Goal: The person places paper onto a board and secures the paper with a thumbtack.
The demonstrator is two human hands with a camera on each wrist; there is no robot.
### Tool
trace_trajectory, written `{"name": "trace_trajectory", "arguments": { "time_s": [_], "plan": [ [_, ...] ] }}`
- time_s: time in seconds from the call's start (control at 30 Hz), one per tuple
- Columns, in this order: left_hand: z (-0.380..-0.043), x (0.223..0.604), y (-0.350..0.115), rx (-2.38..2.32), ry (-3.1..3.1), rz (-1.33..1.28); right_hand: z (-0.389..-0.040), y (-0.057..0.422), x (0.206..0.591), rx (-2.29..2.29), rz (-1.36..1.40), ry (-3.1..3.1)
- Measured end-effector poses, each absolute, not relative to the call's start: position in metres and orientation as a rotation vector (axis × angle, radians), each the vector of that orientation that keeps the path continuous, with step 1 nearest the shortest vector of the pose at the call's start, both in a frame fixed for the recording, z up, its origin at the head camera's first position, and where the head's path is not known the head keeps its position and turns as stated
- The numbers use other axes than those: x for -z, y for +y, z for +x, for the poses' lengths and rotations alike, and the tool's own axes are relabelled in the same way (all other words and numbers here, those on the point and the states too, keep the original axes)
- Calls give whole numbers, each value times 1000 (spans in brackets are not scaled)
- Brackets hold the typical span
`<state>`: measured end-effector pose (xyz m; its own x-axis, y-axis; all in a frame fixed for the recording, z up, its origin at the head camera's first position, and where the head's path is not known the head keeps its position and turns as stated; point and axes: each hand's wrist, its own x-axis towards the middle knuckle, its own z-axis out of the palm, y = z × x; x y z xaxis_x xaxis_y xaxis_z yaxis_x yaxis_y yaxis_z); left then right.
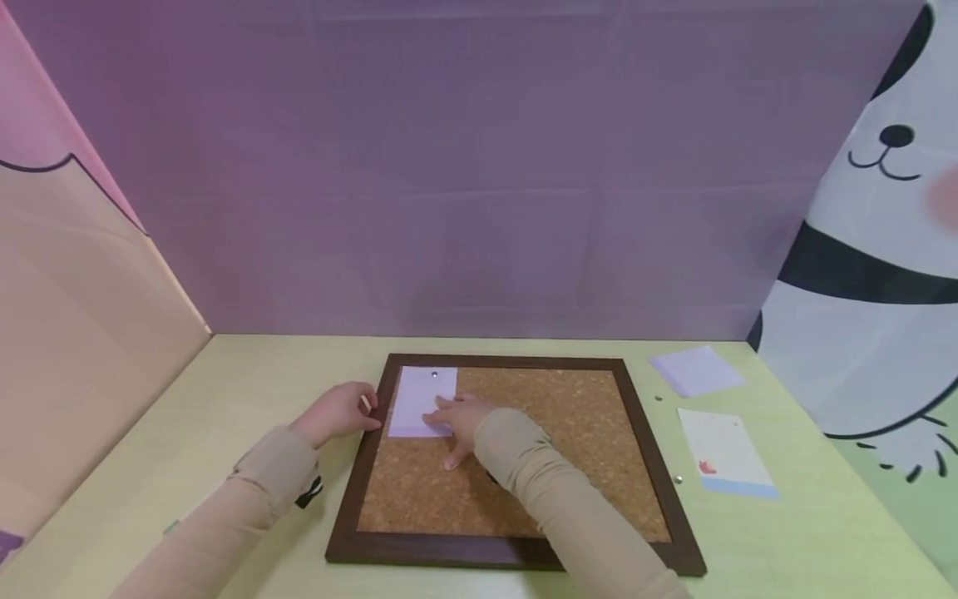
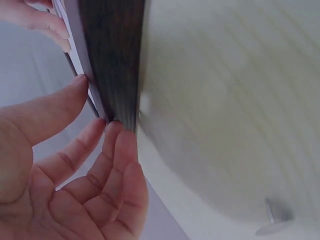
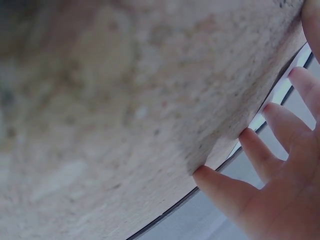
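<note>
A cork board [image 1: 576,424] with a dark brown wooden frame lies flat on the table. At its upper left is a pale purple sheet of paper [image 1: 410,408], with a small metallic pin [image 1: 434,374] near its top edge. My left hand [image 1: 340,414] grips the frame's left side, thumb on the upper face and curled fingertips against the outer edge [image 2: 112,65]. Spread over the sheet's lower right part, my right hand [image 1: 462,423] presses with extended fingers [image 3: 225,192]. Some fingertips touch the sheet, and the thumb is on bare cork.
Right of the board lie another pale purple sheet [image 1: 698,371] and a white card [image 1: 726,453] with a blue strip. Two small pins, one darker [image 1: 659,398] and one silvery [image 1: 678,479], are beside the frame. A purple curtain [image 1: 479,183] hangs behind the table.
</note>
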<state>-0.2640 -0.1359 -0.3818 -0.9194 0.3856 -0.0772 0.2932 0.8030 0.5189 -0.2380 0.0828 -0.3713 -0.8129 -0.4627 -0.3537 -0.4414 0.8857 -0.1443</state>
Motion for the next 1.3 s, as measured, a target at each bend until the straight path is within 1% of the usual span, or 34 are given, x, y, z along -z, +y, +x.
{"name": "trace_trajectory", "arguments": {
  "time_s": [0.27,0.5,0.97,1.3],
  "plan": [
    [-259,381,-138,-799,2790,549,-244,85,381,84,-671,2675],
    [-251,379,-145,-832,2756,549,-239,84,373,110,-650,2663],
    [-239,377,-173,-841,2802,639,-233,83,366,126,-641,2659],
    [-238,381,-193,-862,2803,651,-234,83,366,130,-637,2652]
  ]
}}
